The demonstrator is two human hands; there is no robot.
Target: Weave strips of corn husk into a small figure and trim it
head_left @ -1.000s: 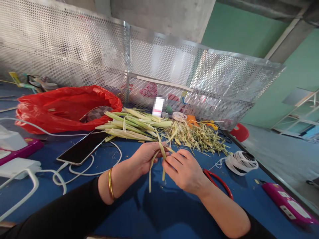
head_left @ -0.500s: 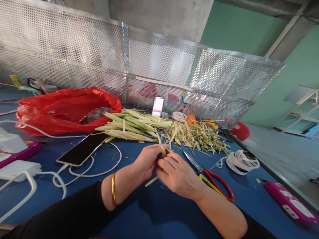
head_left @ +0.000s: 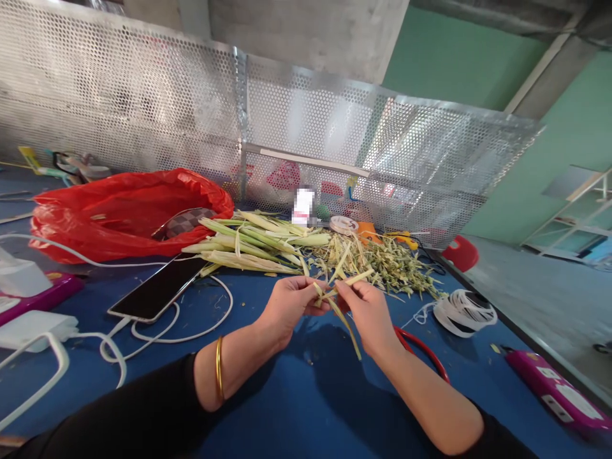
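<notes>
Pale green plant strips (head_left: 347, 319) cross between my two hands, above the blue table. My left hand (head_left: 294, 303) is closed, pinching the strips at their crossing between thumb and fingers. A gold bangle (head_left: 218, 370) circles that wrist. Thumb and fingers of my right hand (head_left: 368, 312) pinch a strip just to the right. Behind them lies a pile of long green stalks (head_left: 253, 245), with a heap of dry, thin plant pieces (head_left: 382, 258) beside it. Red-handled scissors (head_left: 425, 350) are mostly hidden under my right forearm.
A red plastic bag (head_left: 119, 204) stands at the back left, near a phone (head_left: 157, 290) with a white cable. On the right are a white ribbon roll (head_left: 463, 312) and a magenta case (head_left: 557, 389). A perforated metal panel (head_left: 306, 127) rises behind.
My right hand has moved right and a little away from my left. The strips now spread out between them, one end hanging down. My right arm now covers most of the scissors.
</notes>
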